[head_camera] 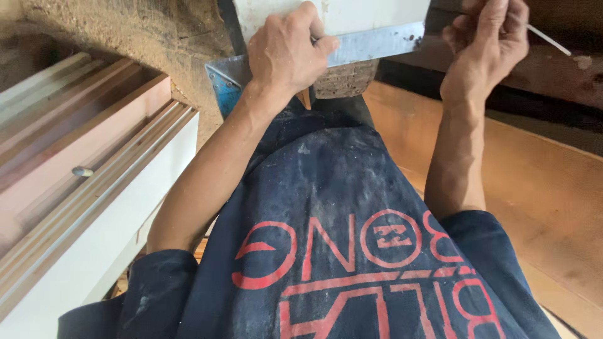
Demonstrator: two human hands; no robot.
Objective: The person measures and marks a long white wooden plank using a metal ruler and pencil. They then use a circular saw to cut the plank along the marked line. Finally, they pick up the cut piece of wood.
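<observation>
Head view, left hand (286,53) at top centre pressing a metal square ruler (370,45) flat against a white board (339,14), right hand (487,41) at upper right pinching a thin white pencil (548,39), stacked white panels (94,188) at left, sawdust floor (163,37) behind.

Background: stacked white and pink boards (94,182) at left; plywood sheet (540,188) at right; dusty, sawdust-strewn floor (157,31); daylight.
</observation>
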